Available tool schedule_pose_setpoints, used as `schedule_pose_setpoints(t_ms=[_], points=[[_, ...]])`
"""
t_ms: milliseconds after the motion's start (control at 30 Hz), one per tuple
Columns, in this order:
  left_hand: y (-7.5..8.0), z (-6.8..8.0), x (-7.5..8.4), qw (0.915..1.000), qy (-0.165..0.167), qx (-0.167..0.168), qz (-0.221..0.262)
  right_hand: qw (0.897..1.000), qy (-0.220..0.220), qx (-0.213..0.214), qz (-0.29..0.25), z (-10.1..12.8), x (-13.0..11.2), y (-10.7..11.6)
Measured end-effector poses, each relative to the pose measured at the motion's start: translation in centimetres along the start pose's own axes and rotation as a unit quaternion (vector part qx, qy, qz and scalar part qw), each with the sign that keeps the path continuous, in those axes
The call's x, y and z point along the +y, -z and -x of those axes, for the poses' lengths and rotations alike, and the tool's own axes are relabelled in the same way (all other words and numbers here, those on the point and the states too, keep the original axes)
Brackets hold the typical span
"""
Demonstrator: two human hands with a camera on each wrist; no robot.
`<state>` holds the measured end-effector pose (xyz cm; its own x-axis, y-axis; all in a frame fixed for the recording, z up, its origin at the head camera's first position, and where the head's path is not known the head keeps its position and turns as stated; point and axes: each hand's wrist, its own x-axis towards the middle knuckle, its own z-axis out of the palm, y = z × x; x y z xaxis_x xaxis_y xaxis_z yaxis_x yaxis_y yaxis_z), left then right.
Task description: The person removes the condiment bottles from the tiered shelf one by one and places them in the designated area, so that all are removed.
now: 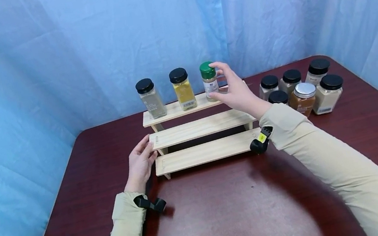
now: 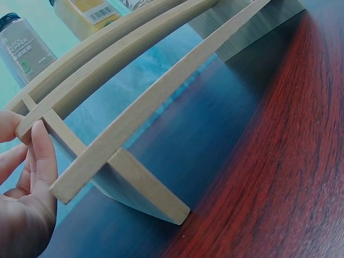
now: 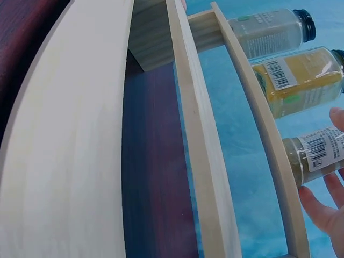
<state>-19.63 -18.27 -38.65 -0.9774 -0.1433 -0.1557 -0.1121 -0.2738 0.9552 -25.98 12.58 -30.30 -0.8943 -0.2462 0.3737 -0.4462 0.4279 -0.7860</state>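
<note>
A three-step wooden rack (image 1: 198,129) stands on a dark red table (image 1: 225,210). Its top step bears a grey spice jar (image 1: 150,98) with a black lid, a yellow jar (image 1: 182,88) with a black lid, and a green-lidded jar (image 1: 209,81). My right hand (image 1: 230,87) grips the green-lidded jar, forefinger by the lid and thumb low on the glass; the right wrist view shows that jar (image 3: 317,153) between my fingertips (image 3: 317,207). My left hand (image 1: 141,162) touches the rack's left end with straight fingers, and the left wrist view shows these fingers (image 2: 43,153) against the rack (image 2: 134,102).
Several more spice jars (image 1: 298,89), most with black lids and one with a silver lid, stand grouped on the table right of the rack. Blue cloth (image 1: 54,52) hangs close behind and at both sides. The rack's two lower steps bear nothing.
</note>
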Motion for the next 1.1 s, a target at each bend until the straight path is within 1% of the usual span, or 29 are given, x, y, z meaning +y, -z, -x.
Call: schedule_pose_setpoints(t_ms=[400, 600, 900, 1100], points=[[0.0, 0.2, 0.0, 1.0, -0.006, -0.001, -0.006, 0.999, 0.022, 0.042, 0.026, -0.3, 0.2, -1.0], [0.0, 0.1, -0.1, 0.9999, -0.007, -0.003, -0.011, 0.998, 0.028, 0.054, 0.024, -0.4, 0.2, -1.3], [0.1, 0.0, -0.1, 0.9998, 0.003, -0.003, -0.018, 0.997, 0.045, 0.068, 0.015, -0.1, 0.3, -1.4], [0.2, -0.1, -0.2, 0.9998, 0.003, 0.0, -0.019, 0.997, 0.039, 0.071, 0.002, 0.1, 0.3, -1.1]])
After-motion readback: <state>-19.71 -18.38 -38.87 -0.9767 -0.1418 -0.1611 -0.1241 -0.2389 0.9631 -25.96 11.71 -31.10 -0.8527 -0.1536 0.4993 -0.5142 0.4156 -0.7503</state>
